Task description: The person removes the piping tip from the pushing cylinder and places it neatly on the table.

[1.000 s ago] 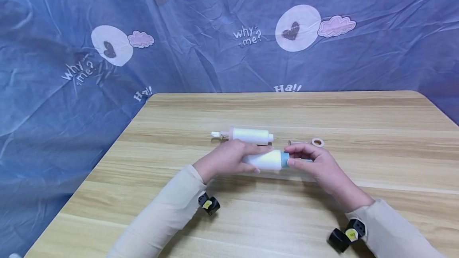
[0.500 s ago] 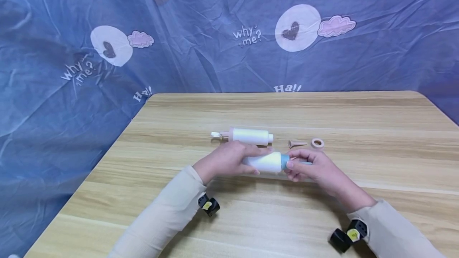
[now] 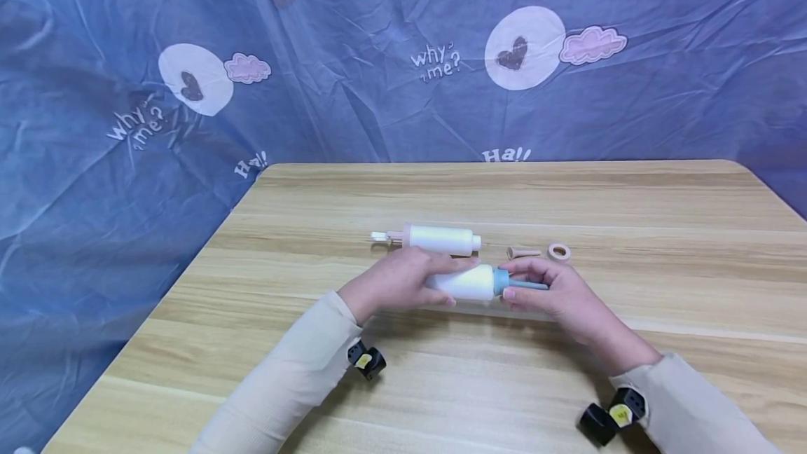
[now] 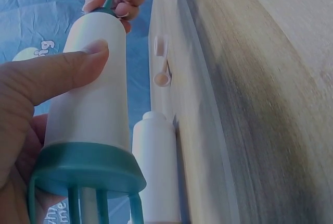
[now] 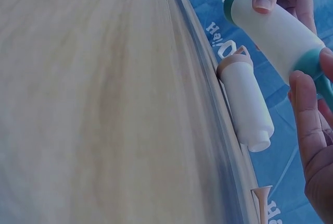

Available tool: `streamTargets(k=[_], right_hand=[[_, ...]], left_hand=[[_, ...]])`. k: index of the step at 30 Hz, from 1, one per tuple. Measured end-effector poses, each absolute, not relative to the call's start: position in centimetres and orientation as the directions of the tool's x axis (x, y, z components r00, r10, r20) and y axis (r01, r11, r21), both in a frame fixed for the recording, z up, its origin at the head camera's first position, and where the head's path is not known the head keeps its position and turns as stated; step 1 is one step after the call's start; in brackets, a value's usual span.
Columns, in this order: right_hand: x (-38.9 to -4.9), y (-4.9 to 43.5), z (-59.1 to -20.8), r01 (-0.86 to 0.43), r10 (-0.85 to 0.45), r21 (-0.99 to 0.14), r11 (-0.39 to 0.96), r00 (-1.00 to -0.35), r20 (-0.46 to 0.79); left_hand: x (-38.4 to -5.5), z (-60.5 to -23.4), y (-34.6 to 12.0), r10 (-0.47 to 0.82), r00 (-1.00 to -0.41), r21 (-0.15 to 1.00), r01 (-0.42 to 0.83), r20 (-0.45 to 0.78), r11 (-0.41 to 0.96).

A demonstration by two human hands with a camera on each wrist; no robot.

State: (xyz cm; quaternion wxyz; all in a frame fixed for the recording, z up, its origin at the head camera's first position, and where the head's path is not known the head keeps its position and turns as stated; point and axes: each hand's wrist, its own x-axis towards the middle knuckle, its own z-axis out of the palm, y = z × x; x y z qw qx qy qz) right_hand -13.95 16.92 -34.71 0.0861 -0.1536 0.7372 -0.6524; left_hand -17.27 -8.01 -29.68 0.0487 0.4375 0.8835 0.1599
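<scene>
My left hand [image 3: 412, 275] grips the white barrel [image 3: 468, 284] of a piping syringe held sideways above the table. A teal collar [image 4: 88, 166] with plunger-frame bars shows at its near end in the left wrist view. At the other end a teal screw ring [image 3: 501, 281] sits against the barrel, with a slim teal nozzle [image 3: 531, 286] sticking out of it. My right hand [image 3: 564, 296] pinches that ring between thumb and fingers. The nozzle passes between the right thumb and fingers. Whether the ring is fully seated cannot be told.
A second white syringe [image 3: 440, 239] with a pink collar lies just behind my left hand. Right of it lie a pink nozzle [image 3: 523, 253] and a loose pink ring [image 3: 558, 251]. The wooden table [image 3: 441, 398] ends at a blue printed cloth [image 3: 391, 76].
My right fingers have shifted on the teal ring, uncovering more of the nozzle. The pink nozzle, partly covered a second ago, now shows whole. My left hand keeps its grip on the barrel.
</scene>
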Motion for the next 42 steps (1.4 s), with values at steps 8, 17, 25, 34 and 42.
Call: streamTargets(k=[8,17,25,34,42], right_hand=[[-13.92,16.93,-34.88,-0.138,-0.321,-0.978,0.157,-0.943,0.082],[-13.69,16.71,-34.87,-0.205,-0.326,-0.960,0.192,-0.936,0.135],[-13.45,16.69,-34.66,-0.196,-0.284,-0.957,0.214,-0.950,0.131],[-13.52,16.51,-34.50,-0.156,-0.263,-0.957,0.247,-0.961,0.089],[-13.58,16.67,-34.52,-0.147,-0.272,-0.962,0.231,-0.959,0.081]], left_hand=[[-17.31,-29.79,-8.09,0.784,-0.618,0.336,0.751,0.054,0.569],[-17.32,-29.89,-8.15,0.781,-0.623,0.353,0.740,0.042,0.572],[-17.29,-29.88,-8.10,0.787,-0.615,0.355,0.747,0.052,0.561],[-17.27,-29.94,-8.05,0.773,-0.633,0.342,0.734,0.030,0.587],[-17.39,-30.05,-8.03,0.771,-0.636,0.351,0.730,0.034,0.587]])
